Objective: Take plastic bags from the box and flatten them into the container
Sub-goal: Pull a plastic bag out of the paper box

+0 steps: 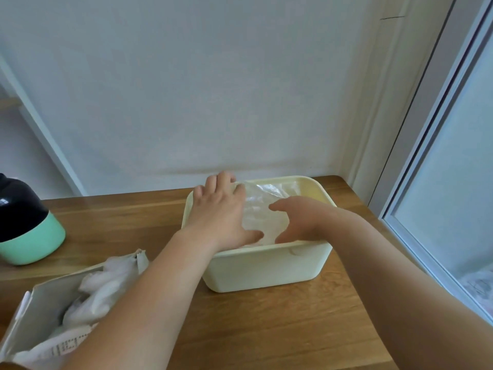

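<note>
In the lower left of the frame an open cardboard box (32, 313) lies on the wooden table (266, 329), stuffed with crumpled whitish plastic bags (98, 289) that spill toward its mouth; both bare forearms reach up from the bottom edge, the left one crossing just above the box; past them, right of centre, stands the pale yellow container (266, 268), open at the top, close to the table's far right corner; the left hand (221, 212) lies flat over its left side, fingers spread, fingertips at the far rim and thumb down on the plastic inside; the right hand (298, 220) dips in from the right, fingers loosely bent with the tips pressing down near the front wall, holding nothing; between the two hands a clear plastic bag (264, 206) lies spread inside the container; at the left edge a mint-green vessel with a black top (26, 231) stands on the table, well apart from the container; behind is a plain white wall (213, 89); a window frame (432, 145) runs down the right side.
</note>
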{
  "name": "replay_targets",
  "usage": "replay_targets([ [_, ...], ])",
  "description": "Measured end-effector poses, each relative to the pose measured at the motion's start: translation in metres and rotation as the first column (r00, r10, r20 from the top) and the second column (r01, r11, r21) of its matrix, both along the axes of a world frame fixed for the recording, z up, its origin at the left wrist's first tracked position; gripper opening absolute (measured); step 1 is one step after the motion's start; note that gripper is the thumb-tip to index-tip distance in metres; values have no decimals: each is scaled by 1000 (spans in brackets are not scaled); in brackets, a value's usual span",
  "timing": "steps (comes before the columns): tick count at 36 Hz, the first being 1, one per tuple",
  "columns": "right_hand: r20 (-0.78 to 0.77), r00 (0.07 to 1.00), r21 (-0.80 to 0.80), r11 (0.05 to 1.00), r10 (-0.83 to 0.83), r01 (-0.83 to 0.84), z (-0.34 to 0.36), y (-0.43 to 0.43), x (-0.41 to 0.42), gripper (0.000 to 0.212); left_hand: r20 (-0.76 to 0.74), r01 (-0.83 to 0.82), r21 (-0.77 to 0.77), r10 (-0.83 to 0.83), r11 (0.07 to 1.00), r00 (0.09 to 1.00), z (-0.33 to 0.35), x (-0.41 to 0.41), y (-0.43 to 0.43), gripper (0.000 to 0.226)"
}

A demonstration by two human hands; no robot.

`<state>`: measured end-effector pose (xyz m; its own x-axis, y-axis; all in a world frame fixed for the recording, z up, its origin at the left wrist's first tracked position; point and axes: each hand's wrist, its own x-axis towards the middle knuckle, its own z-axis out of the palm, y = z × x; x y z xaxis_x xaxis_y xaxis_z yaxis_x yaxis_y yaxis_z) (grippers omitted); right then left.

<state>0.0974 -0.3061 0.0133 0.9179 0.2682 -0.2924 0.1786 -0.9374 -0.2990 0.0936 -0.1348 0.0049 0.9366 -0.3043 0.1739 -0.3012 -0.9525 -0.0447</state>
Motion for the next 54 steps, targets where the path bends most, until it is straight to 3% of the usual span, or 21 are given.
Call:
replay_targets([
  [2,-54,998,-1,1000,9,-10,0,1,1,92,214,128,-163,-91,978,973,0,-3,2,77],
  [4,-84,996,-32,999,25,-27,0,3,4,94,292,287,-300,-199,910,935,1,-1,3,73],
  [6,-101,993,-54,997,56,-62,-2,4,7,92,127,350,-364,-326,863,937,4,0,4,77],
  [8,-125,989,-64,994,84,-93,-2,4,9,89,-134,296,-294,-346,909,929,6,3,4,79],
  [12,-176,983,-34,998,47,-54,-6,0,11,87,-504,132,66,-81,989,860,-1,13,5,72],
  [16,-196,981,-44,999,-11,3,-10,-3,15,94,-625,115,182,25,977,781,-10,21,4,62],
  [19,-221,974,-84,996,-43,24,-11,-5,16,93,-607,109,234,58,966,793,-11,23,1,62],
  [22,-195,978,-78,995,-71,56,-10,-5,15,96,-579,66,191,58,979,814,-10,22,4,53],
  [27,-2,985,164,971,-174,172,1,-5,8,83,-397,-84,-30,65,996,916,5,11,13,60],
  [30,120,969,253,950,-216,180,12,-2,1,69,-197,-52,-71,37,996,980,17,0,20,49],
  [34,193,952,344,925,-239,162,22,7,-13,55,-109,-61,-167,43,984,993,24,-9,33,37],
  [38,260,940,401,910,-221,104,29,24,-30,47,-72,-69,-192,57,979,996,27,-25,47,32],
  [41,336,924,400,916,-185,38,34,38,-42,43,-69,-102,-213,89,972,994,28,-39,62,40],
  [49,390,911,563,817,-131,-124,28,107,-64,32,-79,-172,-373,154,912,985,35,-88,121,28],
  [54,339,941,570,800,-21,-188,8,153,-78,19,-222,-379,-222,332,898,917,24,-112,157,14],
])
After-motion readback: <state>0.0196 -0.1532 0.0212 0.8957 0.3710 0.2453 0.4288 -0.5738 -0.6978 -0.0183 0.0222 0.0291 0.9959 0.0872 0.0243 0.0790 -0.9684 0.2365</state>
